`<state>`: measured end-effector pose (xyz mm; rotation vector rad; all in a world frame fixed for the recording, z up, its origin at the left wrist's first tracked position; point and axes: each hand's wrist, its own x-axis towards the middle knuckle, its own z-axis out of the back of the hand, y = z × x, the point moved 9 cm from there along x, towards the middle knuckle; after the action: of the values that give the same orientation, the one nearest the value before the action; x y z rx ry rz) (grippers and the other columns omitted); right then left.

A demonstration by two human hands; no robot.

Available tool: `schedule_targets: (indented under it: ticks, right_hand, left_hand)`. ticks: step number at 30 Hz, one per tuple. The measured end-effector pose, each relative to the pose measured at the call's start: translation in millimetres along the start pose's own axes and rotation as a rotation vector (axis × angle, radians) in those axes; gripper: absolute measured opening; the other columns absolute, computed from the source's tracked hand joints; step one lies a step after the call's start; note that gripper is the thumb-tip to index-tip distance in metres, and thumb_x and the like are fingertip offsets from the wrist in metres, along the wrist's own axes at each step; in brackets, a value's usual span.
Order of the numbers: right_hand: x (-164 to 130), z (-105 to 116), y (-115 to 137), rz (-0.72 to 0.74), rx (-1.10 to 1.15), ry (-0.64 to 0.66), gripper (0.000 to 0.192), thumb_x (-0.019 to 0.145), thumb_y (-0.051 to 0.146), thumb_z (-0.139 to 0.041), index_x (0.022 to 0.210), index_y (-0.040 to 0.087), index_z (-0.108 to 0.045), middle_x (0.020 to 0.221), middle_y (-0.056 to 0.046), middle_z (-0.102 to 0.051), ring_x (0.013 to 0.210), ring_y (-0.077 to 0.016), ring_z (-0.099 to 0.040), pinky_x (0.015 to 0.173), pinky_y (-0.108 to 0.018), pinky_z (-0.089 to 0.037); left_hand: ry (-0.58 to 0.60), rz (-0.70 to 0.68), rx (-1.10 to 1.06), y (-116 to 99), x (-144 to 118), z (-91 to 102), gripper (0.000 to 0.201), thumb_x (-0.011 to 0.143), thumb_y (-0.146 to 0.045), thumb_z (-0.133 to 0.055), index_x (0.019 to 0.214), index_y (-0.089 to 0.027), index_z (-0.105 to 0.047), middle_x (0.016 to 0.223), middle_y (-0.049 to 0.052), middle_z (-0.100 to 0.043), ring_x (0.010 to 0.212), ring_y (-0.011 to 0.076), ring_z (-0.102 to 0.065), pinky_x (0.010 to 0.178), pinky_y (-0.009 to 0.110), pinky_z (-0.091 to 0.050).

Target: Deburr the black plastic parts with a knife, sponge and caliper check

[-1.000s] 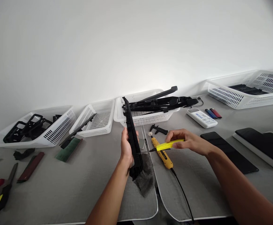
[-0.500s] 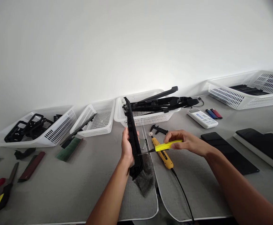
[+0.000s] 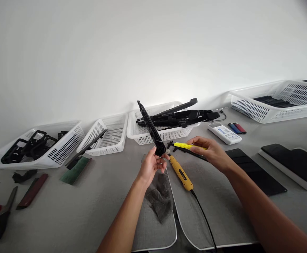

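Observation:
My left hand (image 3: 151,165) grips the near end of a long black plastic strip (image 3: 150,127), which points up and away toward the middle white basket (image 3: 142,135). My right hand (image 3: 211,151) holds a yellow-handled knife (image 3: 187,145) level, its tip pointing left toward the strip's held end. Just below both hands, a yellow corded tool (image 3: 180,173) lies on the grey mat. A patch of dark grey mesh (image 3: 160,197) rests on the mat beneath my left wrist.
Long black parts (image 3: 179,116) fill the middle basket. Further white baskets stand at the left (image 3: 108,137), far left (image 3: 63,147) and back right (image 3: 269,107). A white remote (image 3: 224,133), lighters (image 3: 236,128), dark tablets (image 3: 256,170), and left-side hand tools (image 3: 0,223) lie around.
My left hand slid to the strip's near end and pushed it away toward the baskets. My right hand lifted the knife off the strip and moved it farther back.

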<state>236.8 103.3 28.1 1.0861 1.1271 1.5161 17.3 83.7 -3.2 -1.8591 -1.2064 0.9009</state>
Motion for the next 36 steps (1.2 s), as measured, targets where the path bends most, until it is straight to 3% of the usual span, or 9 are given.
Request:
schedule_targets:
  ticks: [5,10,14,21,30,32,36]
  right_hand:
    - [0.0,-2.2,1.6,0.014,0.010,0.026,0.037,0.084,0.056,-0.081,0.099,0.023,-0.077,0.094,-0.004,-0.071,0.083,-0.0204,-0.060,0.075,-0.032,-0.048]
    - [-0.6,4.8,3.0,-0.014,0.006,-0.026,0.034,0.082,0.054,-0.079,0.091,0.022,-0.077,0.086,-0.005,-0.069,0.076,-0.0196,-0.055,0.067,-0.031,-0.045]
    - [-0.5,4.3,4.5,-0.020,-0.012,-0.040,0.035,0.080,0.054,-0.079,0.092,0.021,-0.078,0.084,-0.005,-0.069,0.075,-0.0190,-0.055,0.068,-0.031,-0.043]
    - [0.1,7.8,2.1,-0.023,-0.025,-0.056,0.037,0.082,0.056,-0.076,0.091,0.019,-0.078,0.072,-0.001,-0.061,0.065,-0.0155,-0.046,0.062,-0.031,-0.037]
    - [2.4,6.4,-4.6,-0.024,-0.009,-0.042,0.042,0.081,0.059,-0.078,0.091,0.019,-0.080,0.069,-0.001,-0.058,0.064,-0.0152,-0.043,0.060,-0.030,-0.033]
    - [3.3,6.0,-8.1,-0.024,0.008,-0.069,0.043,0.081,0.060,-0.077,0.091,0.018,-0.079,0.067,0.000,-0.055,0.063,-0.0151,-0.041,0.060,-0.031,-0.030]
    - [4.2,10.3,-16.1,-0.038,0.028,-0.155,0.045,0.083,0.062,-0.073,0.088,0.018,-0.076,0.065,0.001,-0.052,0.062,-0.0149,-0.040,0.059,-0.031,-0.028]
  left_hand:
    - [-0.081,-0.087,0.030,-4.3,-0.1,3.0,0.044,0.087,-0.057,-0.074,0.097,-0.016,-0.063,0.071,0.001,-0.064,0.052,0.0114,-0.053,0.044,0.022,-0.040]
    - [-0.199,-0.182,0.032,-14.5,-0.1,15.7,0.058,0.080,-0.063,-0.083,0.111,-0.018,-0.065,0.061,-0.009,-0.047,0.046,0.0072,-0.041,0.043,0.018,-0.028]
    - [-0.287,-0.197,0.097,-14.8,-0.6,26.7,0.072,0.073,-0.073,-0.085,0.114,-0.017,-0.067,0.060,-0.009,-0.043,0.045,0.0059,-0.036,0.042,0.019,-0.024]
    - [-0.372,-0.246,0.161,-14.3,-2.9,35.6,0.066,0.074,-0.077,-0.083,0.096,-0.017,-0.065,0.061,-0.008,-0.044,0.046,0.0057,-0.035,0.042,0.020,-0.025]
    - [-0.340,-0.243,0.255,-8.1,-0.3,37.0,0.066,0.076,-0.081,-0.078,0.092,-0.019,-0.062,0.059,-0.008,-0.042,0.047,0.0067,-0.034,0.043,0.020,-0.025]
    - [-0.338,-0.227,0.261,-5.1,1.1,37.1,0.067,0.074,-0.083,-0.077,0.085,-0.020,-0.059,0.059,-0.008,-0.041,0.047,0.0066,-0.033,0.042,0.020,-0.023]
    - [-0.371,-0.181,0.248,3.1,3.8,42.6,0.075,0.069,-0.088,-0.076,0.071,-0.025,-0.036,0.059,-0.009,-0.031,0.047,0.0057,-0.029,0.041,0.021,-0.020]
